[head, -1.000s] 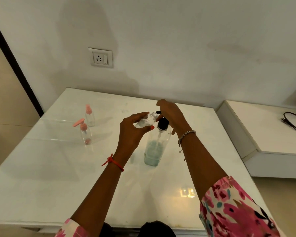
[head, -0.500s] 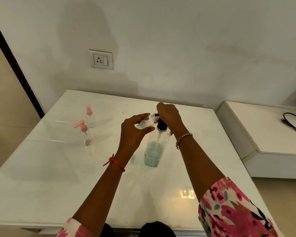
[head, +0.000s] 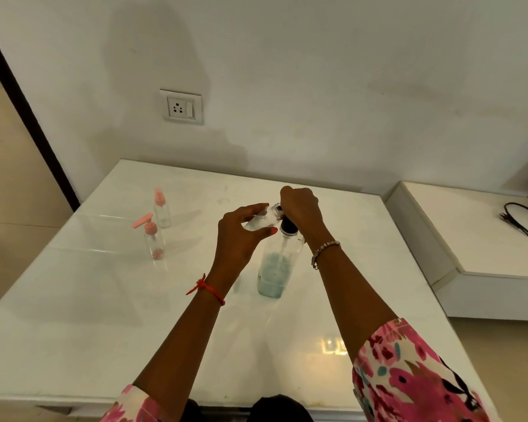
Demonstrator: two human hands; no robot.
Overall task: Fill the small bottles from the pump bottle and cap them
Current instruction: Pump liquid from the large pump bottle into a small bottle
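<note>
Tilted, uncapped small bottle (head: 261, 222) at upright pump bottle (head: 290, 249) spout (bluish liquid (head: 272, 277) low).

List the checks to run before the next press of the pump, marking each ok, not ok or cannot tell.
1. Grip of the left hand on the small bottle: ok.
2. Small bottle's mouth uncapped and held at the pump head: ok.
3. Nozzle actually inside that mouth: cannot tell, hidden by the right hand.
4. Right hand curled over the head of the pump bottle: ok.
5. Pump bottle upright on the table, blue-green liquid inside: ok.
6. Loose cap for this bottle within reach: cannot tell, none in view.
</note>
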